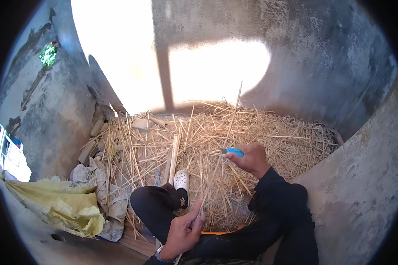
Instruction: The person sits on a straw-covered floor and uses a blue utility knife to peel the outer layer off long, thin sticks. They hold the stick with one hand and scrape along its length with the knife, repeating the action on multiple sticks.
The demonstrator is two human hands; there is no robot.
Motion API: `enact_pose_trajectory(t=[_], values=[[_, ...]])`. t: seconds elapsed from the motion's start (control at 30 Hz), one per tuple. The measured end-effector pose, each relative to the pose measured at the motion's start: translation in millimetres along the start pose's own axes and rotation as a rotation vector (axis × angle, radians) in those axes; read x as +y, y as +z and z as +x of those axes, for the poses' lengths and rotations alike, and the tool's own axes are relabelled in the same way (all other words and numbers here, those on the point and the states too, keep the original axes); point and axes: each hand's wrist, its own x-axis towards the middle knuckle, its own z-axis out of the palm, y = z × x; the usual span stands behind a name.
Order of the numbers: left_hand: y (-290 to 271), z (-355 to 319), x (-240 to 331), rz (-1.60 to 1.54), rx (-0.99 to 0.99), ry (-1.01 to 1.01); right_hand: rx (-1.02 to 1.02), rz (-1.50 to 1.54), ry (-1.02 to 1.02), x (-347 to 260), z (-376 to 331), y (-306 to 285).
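Expect a light, springy, kinda splintery feel from the long thin strip [231, 121] slanting up mid-frame, best pinched near the lower end, as in the left hand [183, 233] at bottom centre, with a blue knife [235, 152] gripped in the right hand [254, 160].

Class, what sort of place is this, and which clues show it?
Probably a rough storeroom or shed: a heap of dry golden straw, a stained grey plastered wall, and a torn yellow cloth.
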Motion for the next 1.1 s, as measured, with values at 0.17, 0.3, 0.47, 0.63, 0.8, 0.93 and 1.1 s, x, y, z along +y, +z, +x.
enact_pose_trajectory(t=[0.17, 0.3, 0.47, 0.63, 0.8, 0.93, 1.1], values=[[0, 5, 5, -0.038, -0.044, -0.014, 0.013, 0.011, 0.020, 6, -8, 5], [0, -11, -4, -0.097, -0.063, -0.034, 0.054, 0.010, 0.061, 4, -2, 3], [5, -22, 13, -0.111, -0.203, -0.116, 0.211, -0.147, 0.294, 89, 30, -19], [5, -30, 11, 0.022, -0.169, -0.007, 0.271, -0.168, 0.429, 118, 45, -32], [20, -51, 24, -0.140, -0.167, 0.125, 0.386, -0.115, 0.765, 194, 48, -62], [8, -14, 8, -0.148, -0.119, -0.177, 0.346, -0.057, 0.568, 145, 30, -52], [3, 1, -9, -0.153, 0.007, -0.022, -0.013, 0.092, 0.109, 23, 9, -25]])
